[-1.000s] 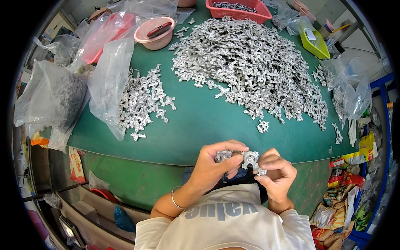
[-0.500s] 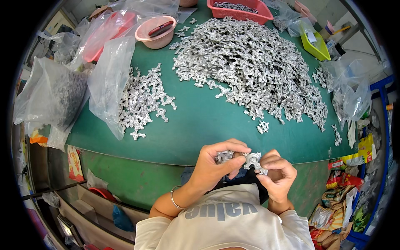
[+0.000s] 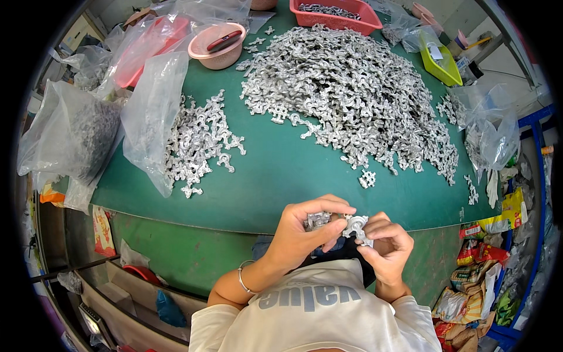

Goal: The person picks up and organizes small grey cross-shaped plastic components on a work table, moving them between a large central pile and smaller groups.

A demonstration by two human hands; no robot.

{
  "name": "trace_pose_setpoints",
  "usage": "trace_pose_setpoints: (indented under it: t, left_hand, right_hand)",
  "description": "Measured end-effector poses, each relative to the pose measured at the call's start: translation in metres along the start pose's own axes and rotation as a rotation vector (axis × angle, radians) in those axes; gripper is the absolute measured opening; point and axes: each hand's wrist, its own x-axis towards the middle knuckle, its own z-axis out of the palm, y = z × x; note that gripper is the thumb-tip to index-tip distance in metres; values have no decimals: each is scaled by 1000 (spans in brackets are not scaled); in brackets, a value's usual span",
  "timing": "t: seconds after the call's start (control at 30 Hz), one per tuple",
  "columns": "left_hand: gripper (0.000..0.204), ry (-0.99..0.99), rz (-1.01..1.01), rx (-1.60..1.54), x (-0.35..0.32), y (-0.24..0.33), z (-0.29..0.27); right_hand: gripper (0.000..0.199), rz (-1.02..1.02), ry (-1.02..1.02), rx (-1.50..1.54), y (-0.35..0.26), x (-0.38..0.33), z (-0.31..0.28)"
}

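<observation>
Close to my body, at the table's near edge, both hands meet around a silvery cast metal part (image 3: 355,226) with curved arms. My left hand (image 3: 308,226) pinches its left side between thumb and fingers, and more grey metal parts (image 3: 316,220) sit inside that same hand. The fingers of my right hand (image 3: 388,240) are closed on the part's lower right end. Beyond my hands, a large heap of similar metal parts (image 3: 352,94) covers the table's far side. A smaller pile (image 3: 199,141) lies to the left, and one loose part (image 3: 367,179) rests just ahead of my hands.
On the green table (image 3: 264,182) stand a pink bowl (image 3: 217,56) with a dark red object across it, a red basket (image 3: 337,20) and a yellow-green basket (image 3: 443,64). Clear plastic bags (image 3: 76,129) line the left; another bag (image 3: 489,129) hangs over the right edge.
The metal part between my hands has turned slightly, and my right hand has shifted a little. The view has moved slightly; the piles look unchanged.
</observation>
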Motion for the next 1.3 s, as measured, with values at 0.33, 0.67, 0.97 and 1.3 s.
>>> trace_pose_setpoints:
  t: [0.33, 0.67, 0.97, 1.3]
  left_hand:
    - [19, 651, 263, 398, 19, 30, -110]
    - [21, 746, 424, 893, 14, 20, -91]
    - [26, 285, 227, 679, 16, -20, -27]
    - [18, 169, 507, 845, 12, -14, -7]
  right_hand:
    - [28, 135, 28, -754, 44, 43, -21]
    - [12, -122, 156, -1220, 86, 70, -47]
    - [13, 463, 300, 237, 47, 42, -15]
    - [14, 349, 183, 163, 14, 28, 0]
